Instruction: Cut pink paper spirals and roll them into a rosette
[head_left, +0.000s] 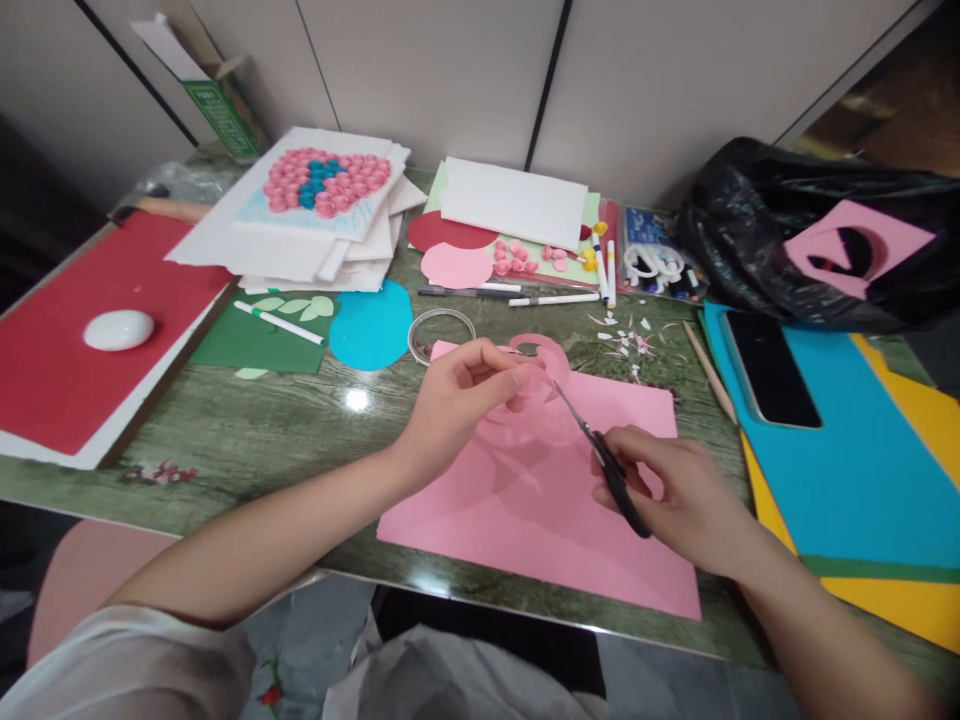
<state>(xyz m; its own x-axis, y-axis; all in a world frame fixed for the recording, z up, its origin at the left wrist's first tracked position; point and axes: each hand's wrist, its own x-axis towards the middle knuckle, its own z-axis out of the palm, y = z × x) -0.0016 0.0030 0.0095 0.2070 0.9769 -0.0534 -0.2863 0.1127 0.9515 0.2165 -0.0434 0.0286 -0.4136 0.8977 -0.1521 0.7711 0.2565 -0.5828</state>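
Black scissors (613, 478); green box lettering (220, 115) seems blurred.

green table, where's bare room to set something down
The widest bare patch of table lies between the red sheet, the blue paper circle and the left forearm. The back is crowded, from the paper stack to the black bag.

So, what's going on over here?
Someone is cutting paper by hand. The left hand pinches a curled pink paper strip, and the right hand holds black-handled scissors with their tips up against it. It's too small to tell whether the blades are biting. Beneath both hands lies a pink paper sheet. Beyond it, small paper clippings are scattered on the green tabletop.
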